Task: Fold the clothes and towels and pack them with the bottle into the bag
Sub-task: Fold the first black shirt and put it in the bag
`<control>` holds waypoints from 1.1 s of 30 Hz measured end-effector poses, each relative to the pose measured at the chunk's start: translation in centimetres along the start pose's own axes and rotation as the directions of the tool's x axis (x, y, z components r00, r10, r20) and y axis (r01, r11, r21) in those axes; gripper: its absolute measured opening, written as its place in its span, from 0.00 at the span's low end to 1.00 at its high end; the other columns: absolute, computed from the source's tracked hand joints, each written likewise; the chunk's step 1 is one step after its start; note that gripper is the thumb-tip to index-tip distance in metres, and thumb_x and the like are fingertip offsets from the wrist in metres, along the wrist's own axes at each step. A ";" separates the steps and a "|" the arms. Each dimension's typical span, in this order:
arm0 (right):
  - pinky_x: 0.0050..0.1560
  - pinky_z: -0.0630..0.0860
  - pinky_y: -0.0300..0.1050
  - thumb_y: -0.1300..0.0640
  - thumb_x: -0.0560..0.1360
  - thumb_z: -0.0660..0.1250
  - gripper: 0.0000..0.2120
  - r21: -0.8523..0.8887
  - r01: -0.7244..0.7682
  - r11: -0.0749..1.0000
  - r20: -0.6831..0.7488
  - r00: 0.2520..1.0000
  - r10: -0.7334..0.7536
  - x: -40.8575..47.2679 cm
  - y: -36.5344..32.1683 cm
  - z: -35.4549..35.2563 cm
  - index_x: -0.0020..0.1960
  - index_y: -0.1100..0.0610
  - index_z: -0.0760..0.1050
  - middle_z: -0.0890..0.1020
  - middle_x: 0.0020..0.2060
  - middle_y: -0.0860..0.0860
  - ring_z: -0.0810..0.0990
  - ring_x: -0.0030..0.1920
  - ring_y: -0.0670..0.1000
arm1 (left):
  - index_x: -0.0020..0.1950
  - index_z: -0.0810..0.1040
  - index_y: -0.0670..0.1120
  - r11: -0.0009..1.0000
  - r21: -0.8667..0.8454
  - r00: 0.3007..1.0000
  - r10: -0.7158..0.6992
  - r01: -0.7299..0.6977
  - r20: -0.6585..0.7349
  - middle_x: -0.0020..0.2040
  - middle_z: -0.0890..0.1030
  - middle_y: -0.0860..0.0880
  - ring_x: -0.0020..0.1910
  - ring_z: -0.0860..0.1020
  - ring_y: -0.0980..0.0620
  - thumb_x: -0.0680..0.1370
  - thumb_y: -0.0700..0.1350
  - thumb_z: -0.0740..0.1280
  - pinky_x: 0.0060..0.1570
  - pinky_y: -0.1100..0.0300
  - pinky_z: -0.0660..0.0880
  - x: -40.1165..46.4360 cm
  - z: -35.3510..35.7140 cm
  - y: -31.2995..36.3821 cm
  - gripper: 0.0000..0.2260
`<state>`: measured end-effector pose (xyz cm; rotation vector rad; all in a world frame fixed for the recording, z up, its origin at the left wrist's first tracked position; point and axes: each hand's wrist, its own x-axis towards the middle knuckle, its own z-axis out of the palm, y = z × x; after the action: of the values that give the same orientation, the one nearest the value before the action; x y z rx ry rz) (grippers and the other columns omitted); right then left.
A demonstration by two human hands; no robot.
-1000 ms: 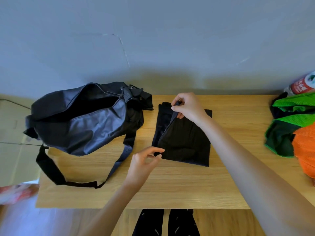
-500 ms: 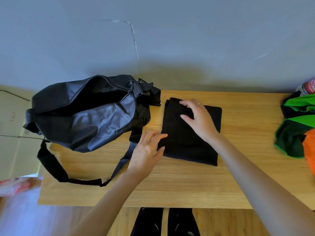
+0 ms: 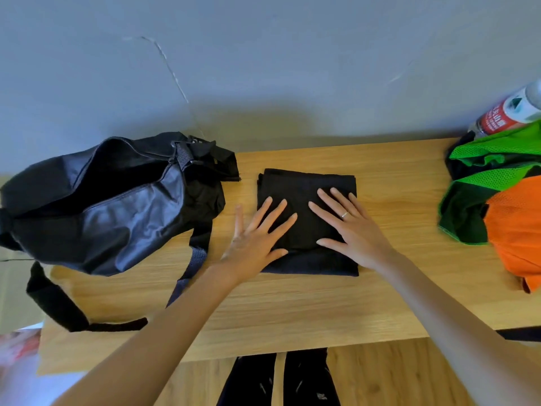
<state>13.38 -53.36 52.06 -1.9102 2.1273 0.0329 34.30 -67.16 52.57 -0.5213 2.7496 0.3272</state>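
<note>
Gaping unzipped at the left of the wooden surface [image 3: 292, 312], the black bag [image 3: 111, 206] shows only a dark interior; its contents cannot be made out. Just beside it lies the folded black garment [image 3: 304, 183], pressed flat by the left hand [image 3: 257, 232] and right hand [image 3: 351, 227], fingers straight and spread. Green and orange clothes [image 3: 503, 206] are heaped at the right edge, the bottle [image 3: 509, 112] behind them.

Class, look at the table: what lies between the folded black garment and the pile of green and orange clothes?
Only bare wooden table separates the folded black garment from the green and orange clothes in the head view.
</note>
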 end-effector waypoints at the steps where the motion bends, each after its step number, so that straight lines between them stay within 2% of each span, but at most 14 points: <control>1: 0.75 0.46 0.53 0.35 0.76 0.49 0.33 0.002 0.009 1.000 0.003 1.000 -0.009 -0.4 0.5 -0.1 0.77 0.46 0.49 0.48 0.77 0.47 0.44 0.77 0.51 | 0.75 0.35 0.57 1.000 0.009 1.000 -0.007 0.007 -0.007 0.76 0.34 0.51 0.73 0.30 0.48 0.79 0.60 0.52 0.66 0.31 0.37 0.1 0.1 0.7 0.32; 6: 0.75 0.47 0.54 0.34 0.76 0.48 0.33 -0.018 0.014 1.000 0.032 0.999 -0.013 -2.7 3.5 -0.5 0.77 0.46 0.48 0.47 0.77 0.47 0.43 0.77 0.51 | 0.74 0.35 0.57 1.000 -0.009 0.998 -0.006 0.005 -0.059 0.77 0.37 0.50 0.75 0.34 0.47 0.77 0.62 0.52 0.65 0.29 0.36 0.9 1.4 4.2 0.33; 10: 0.75 0.45 0.52 0.34 0.75 0.48 0.33 0.003 -0.007 1.000 0.034 0.999 0.007 -4.2 4.7 -0.6 0.77 0.45 0.48 0.46 0.77 0.47 0.43 0.77 0.50 | 0.74 0.34 0.57 0.999 -0.037 1.000 -0.019 0.018 -0.019 0.77 0.35 0.51 0.74 0.32 0.48 0.78 0.62 0.53 0.67 0.30 0.37 1.4 1.1 6.4 0.33; 12: 0.75 0.46 0.51 0.36 0.76 0.53 0.32 0.086 -0.047 0.995 -0.002 0.999 0.047 -4.5 4.8 -0.8 0.77 0.46 0.50 0.48 0.77 0.47 0.43 0.77 0.49 | 0.76 0.42 0.56 0.995 -0.093 0.998 -0.027 0.022 -0.057 0.78 0.42 0.50 0.76 0.38 0.48 0.78 0.61 0.55 0.68 0.31 0.39 1.7 0.7 6.6 0.32; 15: 0.73 0.52 0.50 0.46 0.77 0.62 0.30 0.257 -0.125 0.958 -0.110 0.981 0.158 -4.1 5.0 -1.3 0.76 0.49 0.56 0.56 0.76 0.49 0.51 0.76 0.50 | 0.73 0.63 0.50 0.977 -0.213 0.965 -0.081 0.027 -0.250 0.73 0.62 0.45 0.72 0.57 0.45 0.76 0.54 0.61 0.67 0.34 0.58 2.4 -0.3 5.9 0.26; 17: 0.71 0.58 0.50 0.52 0.77 0.64 0.28 0.326 -0.173 0.929 -0.187 0.952 0.243 -3.4 5.5 -1.7 0.74 0.53 0.61 0.63 0.73 0.52 0.59 0.73 0.53 | 0.70 0.68 0.47 0.962 -0.268 0.932 -0.144 0.053 -0.332 0.69 0.67 0.44 0.68 0.63 0.43 0.75 0.50 0.65 0.66 0.40 0.64 3.7 -1.0 5.0 0.24; 19: 0.69 0.64 0.52 0.55 0.77 0.65 0.26 0.356 -0.223 0.907 -0.224 0.922 0.315 -2.4 6.3 -2.1 0.72 0.56 0.64 0.68 0.69 0.54 0.64 0.70 0.54 | 0.69 0.69 0.46 0.951 -0.295 0.910 -0.202 0.093 -0.362 0.68 0.69 0.44 0.68 0.65 0.43 0.76 0.46 0.67 0.65 0.43 0.64 5.4 -2.1 4.3 0.23; 25: 0.59 0.67 0.49 0.56 0.75 0.67 0.18 0.356 -0.370 0.858 -0.208 0.864 0.459 0.2 8.5 -2.7 0.64 0.58 0.73 0.73 0.57 0.56 0.69 0.60 0.57 | 0.66 0.72 0.46 0.915 -0.354 0.893 -0.314 0.193 -0.324 0.62 0.73 0.47 0.65 0.66 0.46 0.76 0.47 0.67 0.63 0.50 0.61 9.4 -3.8 2.4 0.18; 29: 0.56 0.65 0.46 0.57 0.73 0.69 0.10 0.430 -0.363 0.827 -0.185 0.861 0.474 0.9 9.2 -2.7 0.53 0.59 0.76 0.74 0.52 0.55 0.69 0.58 0.56 | 0.57 0.77 0.46 0.880 -0.442 0.897 -0.326 0.174 -0.297 0.55 0.76 0.49 0.61 0.68 0.48 0.75 0.46 0.69 0.56 0.55 0.60 10.0 -4.1 1.9 0.12; 33: 0.53 0.64 0.40 0.59 0.74 0.68 0.07 0.502 -0.311 0.807 -0.146 0.889 0.434 0.9 9.5 -2.9 0.50 0.59 0.75 0.73 0.49 0.52 0.68 0.56 0.52 | 0.55 0.77 0.42 0.868 -0.472 0.909 -0.311 0.152 -0.279 0.54 0.75 0.45 0.59 0.68 0.45 0.75 0.43 0.70 0.58 0.53 0.63 10.1 -3.9 1.9 0.11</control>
<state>3.50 -53.68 53.02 -1.2478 2.3692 -0.6242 23.63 -69.71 52.88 -1.1220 2.8934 0.8881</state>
